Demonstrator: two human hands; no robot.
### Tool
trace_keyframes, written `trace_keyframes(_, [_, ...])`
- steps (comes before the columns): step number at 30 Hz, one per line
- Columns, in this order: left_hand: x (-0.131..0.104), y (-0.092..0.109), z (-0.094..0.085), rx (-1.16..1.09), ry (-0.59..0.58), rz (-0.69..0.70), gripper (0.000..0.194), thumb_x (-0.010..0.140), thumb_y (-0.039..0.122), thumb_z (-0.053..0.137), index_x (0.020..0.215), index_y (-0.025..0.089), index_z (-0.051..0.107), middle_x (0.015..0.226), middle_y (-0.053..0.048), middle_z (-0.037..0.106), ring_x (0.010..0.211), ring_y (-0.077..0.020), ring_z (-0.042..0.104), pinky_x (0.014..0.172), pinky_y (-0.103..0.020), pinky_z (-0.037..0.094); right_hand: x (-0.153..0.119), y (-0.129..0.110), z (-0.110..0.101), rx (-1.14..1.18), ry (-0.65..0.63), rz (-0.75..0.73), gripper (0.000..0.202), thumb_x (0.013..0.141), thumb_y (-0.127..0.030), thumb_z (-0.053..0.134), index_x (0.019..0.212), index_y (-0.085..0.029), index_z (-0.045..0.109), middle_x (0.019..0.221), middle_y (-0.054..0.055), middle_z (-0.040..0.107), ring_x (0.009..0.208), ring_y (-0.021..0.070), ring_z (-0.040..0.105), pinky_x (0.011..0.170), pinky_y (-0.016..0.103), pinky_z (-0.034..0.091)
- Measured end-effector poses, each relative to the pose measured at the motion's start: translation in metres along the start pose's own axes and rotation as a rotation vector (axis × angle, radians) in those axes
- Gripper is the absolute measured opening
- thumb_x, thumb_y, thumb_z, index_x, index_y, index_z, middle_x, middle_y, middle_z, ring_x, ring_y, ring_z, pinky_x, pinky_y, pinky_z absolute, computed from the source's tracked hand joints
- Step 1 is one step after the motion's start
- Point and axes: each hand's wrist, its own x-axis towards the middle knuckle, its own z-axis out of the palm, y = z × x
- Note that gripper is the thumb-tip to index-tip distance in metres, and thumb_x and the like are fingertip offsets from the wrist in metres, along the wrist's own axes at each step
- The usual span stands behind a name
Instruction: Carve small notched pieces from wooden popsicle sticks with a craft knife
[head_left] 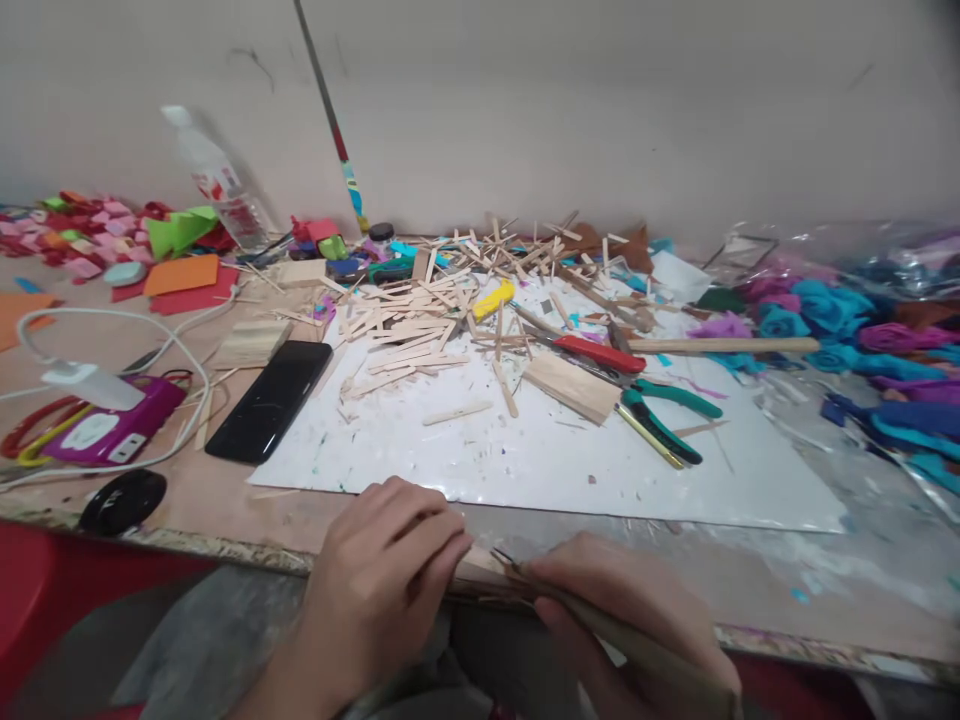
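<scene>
At the table's front edge, my left hand (390, 570) is closed, its fingers pressing on a pale flat piece of wood (481, 570). My right hand (630, 590) grips a carving tool (637, 645) by its long brownish handle. The tool's thin dark metal tip points left and lies at the wood, close to my left fingertips; whether it cuts in cannot be made out. Part of the wood is hidden under my fingers. Beyond both hands lies a white board (420, 460) with a pale wooden stick (457, 412) and small shavings on it.
Thin wooden sticks (412, 320) pile up at the back. Green-handled pliers (667, 425), a red-handled tool (600, 353), a wood block (574, 385) and a wooden rod (727, 346) lie right of middle. Leftward are a phone (270, 400), a purple power adapter (124, 425) and a bottle (217, 180).
</scene>
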Motion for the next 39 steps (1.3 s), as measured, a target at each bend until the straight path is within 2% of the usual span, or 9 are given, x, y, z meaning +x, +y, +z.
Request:
trace_keyframes(6, [-0.005,-0.004,-0.003,-0.079,-0.058,-0.053,0.016,0.107,0.009,0.068,0.106,0.021,0.078,0.095,0.0,0.075,0.089,-0.0157,0.063,0.081,-0.032,0.05,0.006,-0.001,-0.003,-0.117,-0.03,-0.029,0.013,0.114,-0.035,0.059,0.112,-0.028,0.069,0.082,-0.004,0.08,0.064,0.011,0.076,0.058,0.022,0.058])
trace_keyframes(12, [-0.003,-0.005,0.001,-0.128,-0.063,-0.071,0.015,0.109,0.009,0.067,0.105,0.019,0.078,0.097,-0.001,0.076,0.091,-0.0157,0.065,0.083,-0.032,0.053,0.01,-0.002,-0.003,-0.098,-0.033,-0.047,0.014,0.113,-0.031,0.058,0.108,-0.025,0.07,0.08,-0.004,0.078,0.063,0.0111,0.075,0.056,0.021,0.058])
trace_keyframes(18, [-0.006,-0.009,0.003,-0.142,-0.093,-0.05,0.014,0.108,0.01,0.069,0.106,0.019,0.079,0.096,-0.002,0.076,0.09,-0.0171,0.065,0.082,-0.033,0.053,0.009,-0.002,-0.002,-0.139,-0.033,-0.063,0.018,0.113,-0.034,0.06,0.106,-0.025,0.074,0.082,-0.002,0.08,0.064,0.0142,0.077,0.053,0.025,0.058])
trace_keyframes(21, [-0.006,-0.01,0.003,-0.138,-0.093,-0.053,0.014,0.107,0.009,0.07,0.108,0.02,0.08,0.098,-0.002,0.077,0.091,-0.0177,0.066,0.083,-0.033,0.053,0.007,-0.002,-0.002,-0.14,-0.016,-0.065,0.015,0.113,-0.033,0.06,0.11,-0.026,0.072,0.088,0.0,0.083,0.071,0.0157,0.08,0.057,0.024,0.061])
trace_keyframes(25, [-0.005,-0.008,0.002,-0.138,-0.092,-0.056,0.015,0.107,0.009,0.07,0.107,0.02,0.08,0.098,-0.001,0.078,0.092,-0.017,0.067,0.085,-0.033,0.054,0.005,-0.002,-0.001,-0.128,-0.014,-0.068,0.012,0.113,-0.033,0.062,0.114,-0.027,0.072,0.091,-0.002,0.083,0.074,0.0131,0.081,0.064,0.02,0.064])
trace_keyframes(35, [-0.008,-0.007,0.003,-0.109,-0.118,-0.047,0.01,0.107,0.014,0.072,0.106,0.021,0.08,0.099,-0.001,0.078,0.093,-0.0178,0.069,0.087,-0.032,0.056,0.002,-0.001,0.0,-0.134,0.024,-0.073,0.012,0.111,-0.033,0.063,0.113,-0.027,0.073,0.09,-0.001,0.083,0.073,0.0148,0.081,0.06,0.021,0.064])
trace_keyframes(39, [0.001,-0.011,-0.009,-0.06,-0.088,-0.08,0.012,0.11,0.017,0.068,0.106,0.021,0.079,0.1,-0.001,0.077,0.093,-0.0153,0.071,0.085,-0.027,0.057,0.003,0.0,0.0,-0.126,0.03,-0.088,0.012,0.11,-0.031,0.065,0.112,-0.026,0.075,0.091,-0.001,0.083,0.073,0.0148,0.081,0.062,0.022,0.065])
